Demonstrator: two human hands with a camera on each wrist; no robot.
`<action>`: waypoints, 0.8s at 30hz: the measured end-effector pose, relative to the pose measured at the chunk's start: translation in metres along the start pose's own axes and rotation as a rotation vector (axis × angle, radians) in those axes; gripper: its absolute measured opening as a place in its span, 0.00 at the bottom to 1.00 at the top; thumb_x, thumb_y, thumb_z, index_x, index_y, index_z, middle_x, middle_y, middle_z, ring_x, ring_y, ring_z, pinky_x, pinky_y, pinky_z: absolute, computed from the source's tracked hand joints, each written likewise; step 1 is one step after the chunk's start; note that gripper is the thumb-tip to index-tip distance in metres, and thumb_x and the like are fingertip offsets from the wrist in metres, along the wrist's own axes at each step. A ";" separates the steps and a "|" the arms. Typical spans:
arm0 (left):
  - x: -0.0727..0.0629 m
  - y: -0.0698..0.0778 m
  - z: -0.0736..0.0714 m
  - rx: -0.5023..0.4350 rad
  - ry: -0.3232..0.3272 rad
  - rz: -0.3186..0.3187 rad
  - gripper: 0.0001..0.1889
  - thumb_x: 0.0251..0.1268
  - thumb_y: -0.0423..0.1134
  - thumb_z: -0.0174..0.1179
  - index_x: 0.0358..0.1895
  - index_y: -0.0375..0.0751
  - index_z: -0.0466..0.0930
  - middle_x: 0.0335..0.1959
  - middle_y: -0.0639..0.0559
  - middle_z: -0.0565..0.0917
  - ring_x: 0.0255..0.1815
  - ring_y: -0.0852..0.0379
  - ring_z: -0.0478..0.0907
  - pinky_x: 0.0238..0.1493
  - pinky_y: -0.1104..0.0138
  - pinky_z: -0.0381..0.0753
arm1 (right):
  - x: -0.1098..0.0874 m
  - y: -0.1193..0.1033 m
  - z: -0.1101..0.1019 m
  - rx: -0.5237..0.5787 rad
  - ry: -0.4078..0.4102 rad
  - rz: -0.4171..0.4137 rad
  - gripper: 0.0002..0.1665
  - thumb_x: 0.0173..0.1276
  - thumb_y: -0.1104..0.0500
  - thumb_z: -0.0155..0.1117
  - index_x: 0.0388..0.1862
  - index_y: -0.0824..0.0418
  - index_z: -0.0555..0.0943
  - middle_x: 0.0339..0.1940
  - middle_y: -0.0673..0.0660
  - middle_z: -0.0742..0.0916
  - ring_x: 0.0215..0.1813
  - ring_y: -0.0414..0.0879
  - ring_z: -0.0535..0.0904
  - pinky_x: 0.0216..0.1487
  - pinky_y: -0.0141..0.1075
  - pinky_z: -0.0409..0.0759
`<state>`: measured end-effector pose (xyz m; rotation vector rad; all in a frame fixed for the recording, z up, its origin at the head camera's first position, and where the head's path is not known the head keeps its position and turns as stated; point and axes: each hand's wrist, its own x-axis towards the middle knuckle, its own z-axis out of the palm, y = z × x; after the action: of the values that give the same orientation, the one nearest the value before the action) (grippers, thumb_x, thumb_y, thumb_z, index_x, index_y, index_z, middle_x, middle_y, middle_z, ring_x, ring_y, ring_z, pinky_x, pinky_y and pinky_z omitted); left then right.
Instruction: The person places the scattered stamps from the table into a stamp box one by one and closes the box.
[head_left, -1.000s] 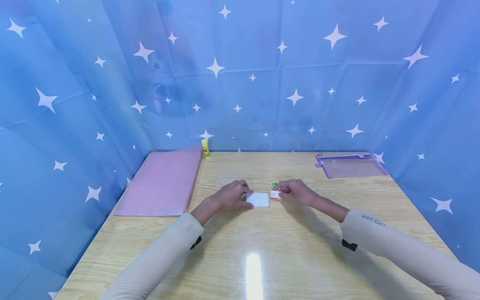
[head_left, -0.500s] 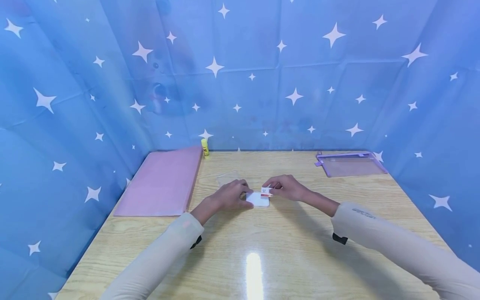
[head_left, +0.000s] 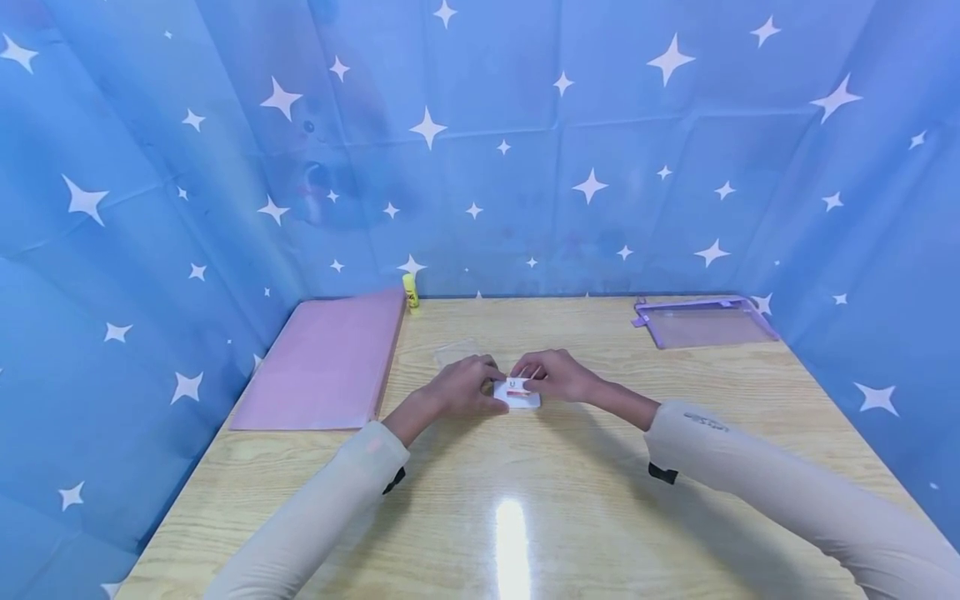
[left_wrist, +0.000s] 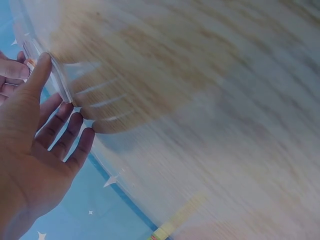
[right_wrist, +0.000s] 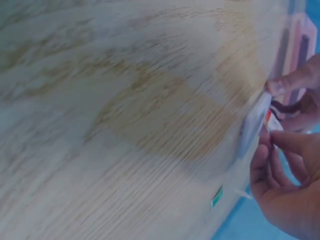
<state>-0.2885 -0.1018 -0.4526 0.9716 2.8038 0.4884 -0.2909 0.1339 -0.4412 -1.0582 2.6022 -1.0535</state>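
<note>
A white rounded-corner slab [head_left: 525, 402], like a small stack of cards, lies on the table. My left hand [head_left: 467, 386] holds its left end between thumb and fingers. In the left wrist view the slab's edge [left_wrist: 61, 82] looks clear and layered beside the left hand [left_wrist: 37, 135]. My right hand [head_left: 558, 375] pinches a small white card [head_left: 514, 385] with a dark mark and a red stripe, over the slab. Whether the two touch I cannot tell. The right wrist view shows this card [right_wrist: 273, 122] at the right hand's [right_wrist: 290, 175] fingertips.
A small green piece [right_wrist: 216, 196] lies on the table near the right hand. A clear plastic sheet [head_left: 454, 352] lies behind the left hand. Around them are a pink folder [head_left: 322, 362], a yellow glue stick [head_left: 411, 293] and a purple mesh zip pouch [head_left: 701, 325].
My right hand has moved left with the small card, from beside the white slab to over it. My left hand has stayed on the slab's left end.
</note>
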 end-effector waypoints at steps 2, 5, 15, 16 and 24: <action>0.001 -0.001 0.000 0.000 0.007 0.003 0.31 0.64 0.57 0.73 0.65 0.44 0.84 0.58 0.52 0.84 0.50 0.59 0.79 0.48 0.66 0.79 | 0.001 -0.001 0.002 -0.003 0.005 0.003 0.10 0.72 0.71 0.66 0.51 0.68 0.85 0.41 0.62 0.90 0.42 0.53 0.88 0.46 0.42 0.87; 0.002 -0.002 0.001 -0.005 0.012 0.000 0.30 0.63 0.57 0.73 0.63 0.45 0.85 0.57 0.53 0.84 0.49 0.59 0.79 0.48 0.67 0.79 | 0.002 -0.002 0.005 -0.008 0.010 0.015 0.09 0.71 0.71 0.66 0.49 0.67 0.85 0.41 0.61 0.90 0.42 0.53 0.88 0.46 0.41 0.87; 0.005 -0.004 0.002 0.015 0.019 0.017 0.30 0.61 0.58 0.74 0.61 0.45 0.86 0.52 0.55 0.85 0.44 0.60 0.79 0.44 0.68 0.79 | 0.004 -0.003 0.017 -0.087 0.003 0.009 0.09 0.71 0.70 0.67 0.46 0.64 0.90 0.45 0.60 0.89 0.43 0.49 0.87 0.42 0.36 0.84; 0.005 -0.004 0.002 0.015 0.018 0.018 0.30 0.61 0.58 0.74 0.61 0.45 0.86 0.51 0.55 0.85 0.44 0.60 0.78 0.44 0.68 0.79 | 0.004 -0.003 0.018 -0.100 0.006 -0.004 0.09 0.71 0.70 0.67 0.46 0.64 0.90 0.45 0.60 0.89 0.42 0.48 0.86 0.41 0.35 0.83; 0.005 -0.005 0.002 0.021 0.018 0.033 0.28 0.62 0.57 0.74 0.60 0.45 0.87 0.50 0.55 0.85 0.44 0.60 0.79 0.44 0.68 0.79 | 0.002 -0.004 0.022 -0.128 0.010 -0.026 0.07 0.71 0.68 0.70 0.45 0.63 0.91 0.48 0.62 0.86 0.39 0.44 0.83 0.39 0.31 0.82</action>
<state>-0.2945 -0.1018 -0.4563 1.0245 2.8185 0.4756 -0.2821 0.1177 -0.4547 -1.1192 2.7025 -0.9093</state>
